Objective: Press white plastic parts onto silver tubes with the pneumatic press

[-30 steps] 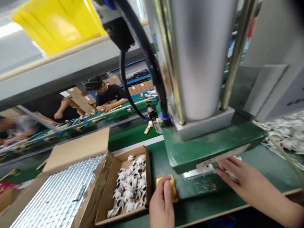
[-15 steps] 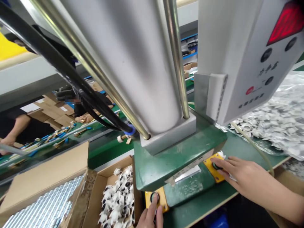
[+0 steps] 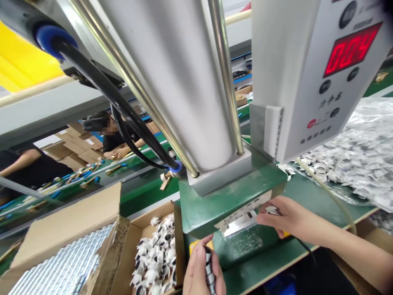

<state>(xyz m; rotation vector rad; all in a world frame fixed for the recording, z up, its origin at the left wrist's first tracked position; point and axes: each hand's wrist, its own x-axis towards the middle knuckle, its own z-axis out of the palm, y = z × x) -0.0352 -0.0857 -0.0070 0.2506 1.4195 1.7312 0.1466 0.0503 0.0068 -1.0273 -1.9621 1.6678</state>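
My left hand (image 3: 198, 266) is closed round a short row of shiny metal cylinders (image 3: 210, 272) with dark bands, in front of a yellow button plate (image 3: 193, 246) that it partly hides. My right hand (image 3: 284, 217) is at the front right of the press's green base (image 3: 230, 205), fingers pinched together. A small white piece (image 3: 272, 210) shows among those fingers; its exact shape is partly hidden. Beside the fingertips, a bright metal plate (image 3: 241, 224) lies under the green head. The right yellow button plate (image 3: 286, 234) is mostly covered by my right hand.
A box of white parts (image 3: 155, 254) and a carton of metal tubes (image 3: 64, 258) stand at left. A control box (image 3: 307, 82) with a red display overhangs the right side, near a plastic bag of white pieces (image 3: 346, 151). People work behind, along a green conveyor (image 3: 138, 192).
My left hand has come off its button, and the metal cylinders in it now show. My right hand has left its button and moved left to the press opening.
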